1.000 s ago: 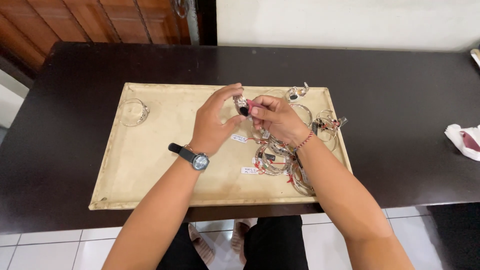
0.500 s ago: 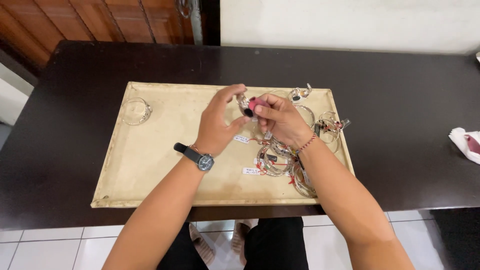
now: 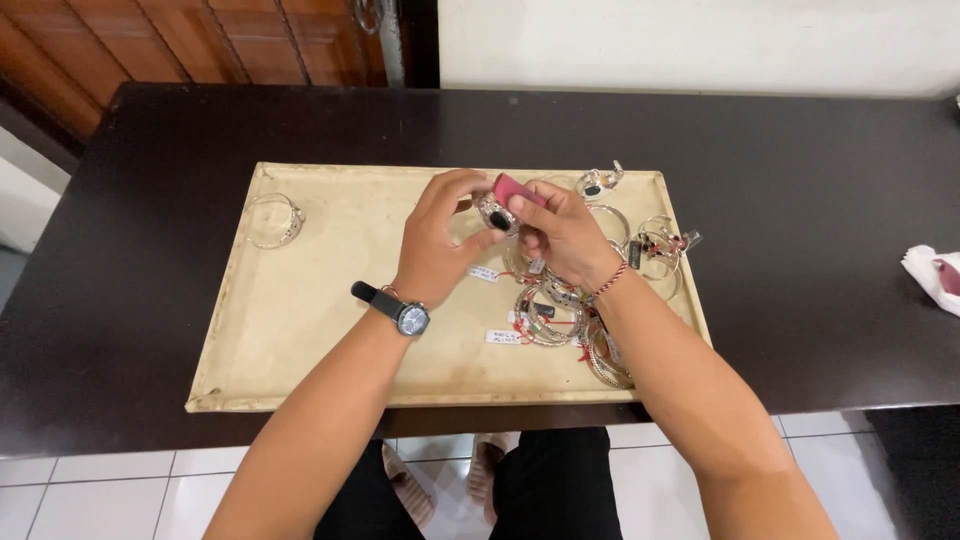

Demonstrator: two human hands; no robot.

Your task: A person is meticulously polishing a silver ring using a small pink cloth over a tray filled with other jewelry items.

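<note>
Right now you have both hands raised just above the tan tray (image 3: 300, 330), working on one piece of jewellery. Your left hand (image 3: 435, 240), the one with the dark wristwatch (image 3: 400, 312), pinches a silver bangle with a dark stone (image 3: 495, 215); its fingers are curled narrow around the piece. Your right hand (image 3: 560, 235), with a red-and-white cord bracelet (image 3: 608, 280) at the wrist, grips a small pink block (image 3: 515, 190) between thumb and fingertips and presses it against the top of the bangle. Judging by that contact, the step in hand looks like rubbing or polishing the metal, and it seems mid-way rather than finished. Whatever stroke follows calls for a steady pinch from your left hand so the bangle does not twist, and light pressure from the block near the stone.

The tray lies flat on the dark surface (image 3: 800, 150) and holds everything else. Under your right wrist and forearm is a heap of silver bangles and rings with small white tags (image 3: 550, 320), tangled together and touching. A few more pieces lie near the tray's far right corner (image 3: 660, 245), and another sits at the far rim (image 3: 598, 180). One bangle lies alone (image 3: 272, 218) near the far left corner, well apart from the heap. A crumpled white cloth (image 3: 932, 275) rests on the surface off to the right, outside the tray.
</note>
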